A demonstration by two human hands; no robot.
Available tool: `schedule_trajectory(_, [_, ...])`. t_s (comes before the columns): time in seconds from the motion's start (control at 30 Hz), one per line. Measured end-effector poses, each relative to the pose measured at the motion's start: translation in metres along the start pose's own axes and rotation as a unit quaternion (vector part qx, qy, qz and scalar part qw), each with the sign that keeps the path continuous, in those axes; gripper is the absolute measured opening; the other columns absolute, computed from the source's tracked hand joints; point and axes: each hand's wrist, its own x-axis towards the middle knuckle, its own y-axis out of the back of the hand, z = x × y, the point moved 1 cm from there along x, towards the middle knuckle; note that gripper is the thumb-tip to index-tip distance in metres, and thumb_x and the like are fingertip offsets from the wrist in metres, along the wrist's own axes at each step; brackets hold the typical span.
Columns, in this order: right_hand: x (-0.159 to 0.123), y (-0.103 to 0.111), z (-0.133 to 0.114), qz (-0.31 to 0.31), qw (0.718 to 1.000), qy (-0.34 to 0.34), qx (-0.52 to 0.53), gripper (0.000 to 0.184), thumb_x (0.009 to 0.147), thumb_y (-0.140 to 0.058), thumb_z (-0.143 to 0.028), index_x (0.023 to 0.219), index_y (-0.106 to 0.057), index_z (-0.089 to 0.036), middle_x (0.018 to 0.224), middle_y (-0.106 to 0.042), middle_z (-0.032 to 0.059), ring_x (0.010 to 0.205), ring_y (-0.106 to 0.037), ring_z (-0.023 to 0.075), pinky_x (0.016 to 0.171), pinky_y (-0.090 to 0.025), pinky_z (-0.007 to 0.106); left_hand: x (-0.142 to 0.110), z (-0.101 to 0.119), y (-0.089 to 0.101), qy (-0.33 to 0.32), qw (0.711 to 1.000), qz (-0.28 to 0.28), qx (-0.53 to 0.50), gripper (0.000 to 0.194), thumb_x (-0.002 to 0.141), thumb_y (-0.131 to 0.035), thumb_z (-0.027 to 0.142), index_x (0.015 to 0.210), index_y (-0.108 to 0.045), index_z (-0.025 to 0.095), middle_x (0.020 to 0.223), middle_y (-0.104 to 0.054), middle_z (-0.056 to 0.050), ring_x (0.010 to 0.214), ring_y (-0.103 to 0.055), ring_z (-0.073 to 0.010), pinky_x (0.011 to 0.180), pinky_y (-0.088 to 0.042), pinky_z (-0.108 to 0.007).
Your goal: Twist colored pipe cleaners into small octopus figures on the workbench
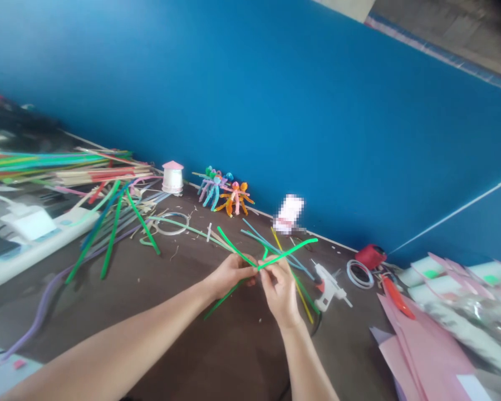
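At lower center of frame, your left hand (pixel 234 274) and right hand (pixel 279 287) both pinch green fuzzy stems (pixel 290 254), crossed where fingertips meet, above dark table (pixel 217 356). White glue gun (pixel 330 287) just right; small multicolored stem figures (pixel 234 196) beyond, near blue wall (pixel 250 100).

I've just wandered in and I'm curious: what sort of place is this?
Probably a craft workspace: bright pipe cleaners lie in bundles, small fuzzy figures stand by the wall, and a white glue gun rests on the table.
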Motion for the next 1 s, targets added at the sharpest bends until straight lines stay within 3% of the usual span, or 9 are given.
schedule_trajectory(0.17, [0.000,0.001,-0.013,-0.022,0.997,0.042,-0.067,0.020,0.084,-0.039,-0.014,0.087,-0.058,-0.018,0.093,-0.060,0.0098,0.093,-0.056,0.0191,0.080,-0.045,0.032,-0.006,0.001,-0.005,-0.116,0.981,0.089,0.128,0.016,0.070,-0.059,0.028,0.075,-0.056,0.013,0.064,-0.057,-0.001,0.059,-0.054,-0.0114,0.057,-0.044,-0.023])
schedule_trajectory(0.27, [0.000,0.003,-0.019,-0.039,0.992,0.049,-0.109,0.019,0.085,-0.036,-0.014,0.089,-0.055,-0.017,0.087,-0.061,0.0101,0.085,-0.058,0.0198,0.073,-0.047,0.032,-0.013,0.010,-0.010,-0.220,0.928,0.123,0.275,0.008,0.073,-0.054,0.022,0.073,-0.057,0.014,0.068,-0.058,-0.003,0.064,-0.054,-0.0121,0.060,-0.043,-0.023])
schedule_trajectory(0.37, [-0.001,0.006,-0.022,-0.051,0.987,0.063,-0.135,0.019,0.085,-0.035,-0.013,0.093,-0.052,-0.016,0.084,-0.061,0.0097,0.081,-0.059,0.0201,0.069,-0.046,0.030,-0.019,0.020,-0.014,-0.290,0.874,0.111,0.373,0.007,0.075,-0.051,0.017,0.073,-0.057,0.015,0.068,-0.058,-0.003,0.063,-0.053,-0.0117,0.060,-0.041,-0.023])
schedule_trajectory(0.43, [-0.002,0.007,-0.023,-0.053,0.984,0.077,-0.149,0.018,0.085,-0.035,-0.013,0.093,-0.051,-0.016,0.083,-0.061,0.0095,0.079,-0.060,0.0200,0.067,-0.045,0.029,-0.022,0.024,-0.016,-0.309,0.861,0.100,0.391,0.007,0.075,-0.050,0.016,0.073,-0.056,0.015,0.068,-0.058,-0.003,0.063,-0.053,-0.0115,0.059,-0.041,-0.022])
schedule_trajectory(0.57, [-0.003,0.004,-0.021,-0.030,0.977,0.073,-0.198,0.015,0.084,-0.035,-0.015,0.079,-0.049,-0.016,0.061,-0.057,0.0048,0.054,-0.056,0.0181,0.051,-0.039,0.026,-0.022,0.024,-0.015,-0.318,0.847,0.104,0.413,0.006,0.076,-0.050,0.014,0.073,-0.055,0.016,0.068,-0.057,-0.003,0.063,-0.053,-0.0112,0.059,-0.041,-0.022])
schedule_trajectory(0.77, [-0.004,0.001,-0.020,-0.045,0.987,-0.010,-0.153,0.014,0.083,-0.036,-0.017,0.075,-0.047,-0.018,0.057,-0.055,0.0013,0.049,-0.053,0.0151,0.047,-0.035,0.024,-0.025,0.025,-0.011,-0.351,0.807,0.068,0.469,0.010,0.077,-0.048,0.016,0.073,-0.058,0.016,0.071,-0.058,-0.005,0.062,-0.052,-0.0115,0.059,-0.040,-0.021])
schedule_trajectory(0.87, [-0.004,0.000,-0.017,-0.043,0.993,-0.055,-0.097,0.015,0.084,-0.038,-0.020,0.075,-0.049,-0.018,0.058,-0.056,0.0011,0.050,-0.053,0.0138,0.048,-0.036,0.022,-0.021,0.024,-0.010,-0.290,0.840,0.072,0.453,0.013,0.076,-0.049,0.020,0.072,-0.060,0.017,0.070,-0.059,-0.005,0.064,-0.053,-0.0128,0.062,-0.041,-0.022])
schedule_trajectory(1.0, [-0.004,-0.002,-0.011,-0.029,0.994,-0.076,-0.077,0.018,0.084,-0.039,-0.022,0.071,-0.052,-0.018,0.059,-0.057,0.0021,0.051,-0.052,0.0131,0.049,-0.037,0.022,-0.008,0.018,-0.005,-0.125,0.944,0.098,0.287,0.013,0.072,-0.054,0.024,0.075,-0.063,0.016,0.066,-0.062,-0.003,0.061,-0.055,-0.0141,0.057,-0.043,-0.023])
